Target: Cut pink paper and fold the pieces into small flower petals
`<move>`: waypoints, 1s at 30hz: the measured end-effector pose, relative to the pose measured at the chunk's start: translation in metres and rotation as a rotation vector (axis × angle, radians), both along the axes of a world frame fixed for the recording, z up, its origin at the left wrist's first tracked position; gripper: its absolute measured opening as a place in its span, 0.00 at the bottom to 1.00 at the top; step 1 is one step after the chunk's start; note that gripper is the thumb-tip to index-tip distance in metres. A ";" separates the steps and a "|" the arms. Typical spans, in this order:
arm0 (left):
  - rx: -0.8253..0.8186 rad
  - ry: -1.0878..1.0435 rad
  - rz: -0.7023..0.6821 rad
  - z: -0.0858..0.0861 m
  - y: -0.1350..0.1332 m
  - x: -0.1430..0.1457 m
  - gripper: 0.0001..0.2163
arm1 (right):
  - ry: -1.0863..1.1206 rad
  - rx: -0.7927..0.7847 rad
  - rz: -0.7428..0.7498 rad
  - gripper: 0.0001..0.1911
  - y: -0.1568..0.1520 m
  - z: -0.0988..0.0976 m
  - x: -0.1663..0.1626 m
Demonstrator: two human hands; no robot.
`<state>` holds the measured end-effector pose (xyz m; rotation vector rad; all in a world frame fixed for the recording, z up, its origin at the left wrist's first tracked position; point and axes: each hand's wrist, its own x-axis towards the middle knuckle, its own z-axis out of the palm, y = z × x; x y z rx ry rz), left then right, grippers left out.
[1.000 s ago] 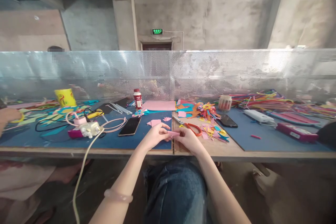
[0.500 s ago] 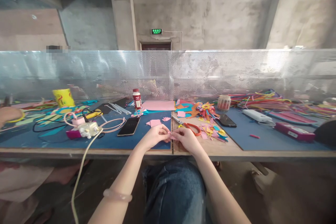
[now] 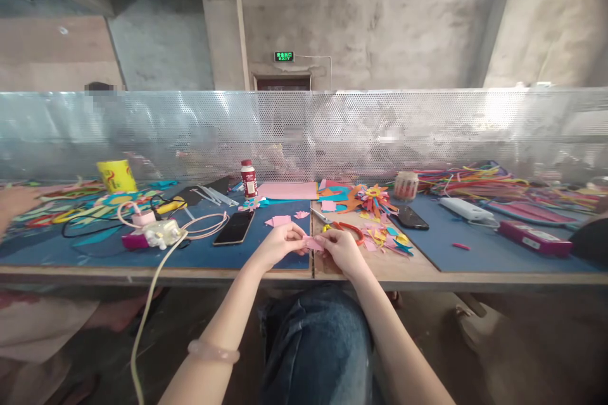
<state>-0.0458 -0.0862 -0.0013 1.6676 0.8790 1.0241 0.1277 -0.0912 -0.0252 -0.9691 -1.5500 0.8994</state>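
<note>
Between my two hands is a small piece of pink paper (image 3: 312,242), held just above the table's front part. My left hand (image 3: 284,243) pinches its left end, and my right hand (image 3: 340,249) pinches the right end. Past my left hand lie several pink paper squares (image 3: 280,221) and a small cut pink paper piece (image 3: 301,215). Scissors with orange handles (image 3: 349,229) rest just beyond my right hand, partly hidden by it. Right of them is a heap of small coloured paper pieces (image 3: 387,237).
A phone (image 3: 234,228) and a charger with cables (image 3: 161,234) lie left. Farther back stand a red bottle (image 3: 248,180), a pink sheet (image 3: 287,190), a paper flower (image 3: 374,200) and a jar (image 3: 406,185). A second phone (image 3: 412,218) lies right. Another person's arm (image 3: 16,202) reaches in at far left.
My fingers have drawn slightly apart, so more of the pink paper shows between them. At far left the other person's arm has shifted.
</note>
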 end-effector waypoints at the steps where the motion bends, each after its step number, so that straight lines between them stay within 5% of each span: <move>1: 0.000 -0.003 0.001 0.000 0.000 0.000 0.10 | -0.003 0.009 -0.005 0.14 0.000 0.000 0.000; 30: 0.115 0.208 0.009 -0.004 0.005 0.000 0.12 | -0.115 0.042 -0.020 0.16 -0.008 0.006 -0.001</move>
